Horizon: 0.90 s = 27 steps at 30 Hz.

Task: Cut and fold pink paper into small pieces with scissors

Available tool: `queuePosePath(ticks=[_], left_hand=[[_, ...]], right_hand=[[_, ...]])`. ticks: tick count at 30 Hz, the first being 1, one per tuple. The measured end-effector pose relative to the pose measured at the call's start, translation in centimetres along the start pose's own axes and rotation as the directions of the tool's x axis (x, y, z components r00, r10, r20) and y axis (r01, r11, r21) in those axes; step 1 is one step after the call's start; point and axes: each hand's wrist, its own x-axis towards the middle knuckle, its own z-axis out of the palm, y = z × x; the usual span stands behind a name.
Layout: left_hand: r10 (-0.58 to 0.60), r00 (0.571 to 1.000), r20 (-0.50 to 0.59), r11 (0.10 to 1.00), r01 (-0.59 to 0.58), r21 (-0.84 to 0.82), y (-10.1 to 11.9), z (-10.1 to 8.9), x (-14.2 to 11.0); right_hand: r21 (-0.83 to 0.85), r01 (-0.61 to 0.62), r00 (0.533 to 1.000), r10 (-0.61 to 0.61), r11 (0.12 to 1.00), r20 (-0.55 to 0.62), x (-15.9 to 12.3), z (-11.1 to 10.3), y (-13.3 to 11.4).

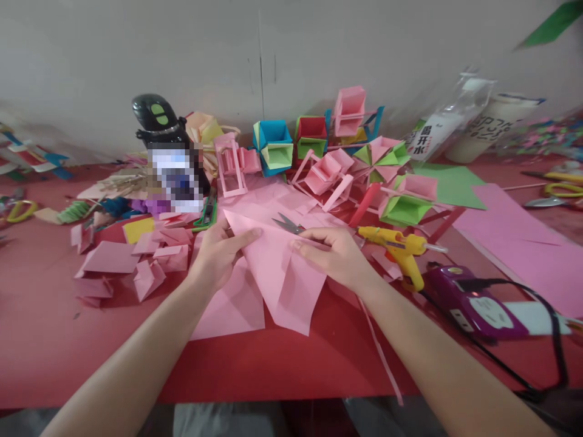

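Left hand (214, 255): pinching
Right hand (337, 254): pinching
Thumbs (248, 237): pointing toward each other
Bare forearms (148, 346): reaching forward, converging

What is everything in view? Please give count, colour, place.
Held paper sheet: one, pink, centre
Open metal scissors: one, grey, beyond sheet
Boxy folded paper models: several, mixed colours, back centre
Small folded papers: many, mostly pink, left
Flat loose sheets: several, pink and green, centre and right
Plastic glue gun: one, yellow, right
Plastic socket block: one, purple, right
Labelled plastic bottle: one, clear, back right
Printed cup: one, off-white, beside bottle
Partly pixelated device: one, black, back left
Loop-handled tools: two or more, yellow, both sides
Tabletop: one, red, underneath
Wall: one, grey, behind
Left hand: one, bare, sheet's left
Right hand: one, bare, sheet's right
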Motion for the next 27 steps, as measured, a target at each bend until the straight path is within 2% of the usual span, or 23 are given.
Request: queuePosePath(ticks=[27], left_hand=[[-0.021,0.999,0.024,0.999,0.021,0.026,0.27,0.09,-0.16]], right_hand=[[-0.04,0.002,0.999,-0.004,0.999,-0.046,-0.01,0.18,0.43]])
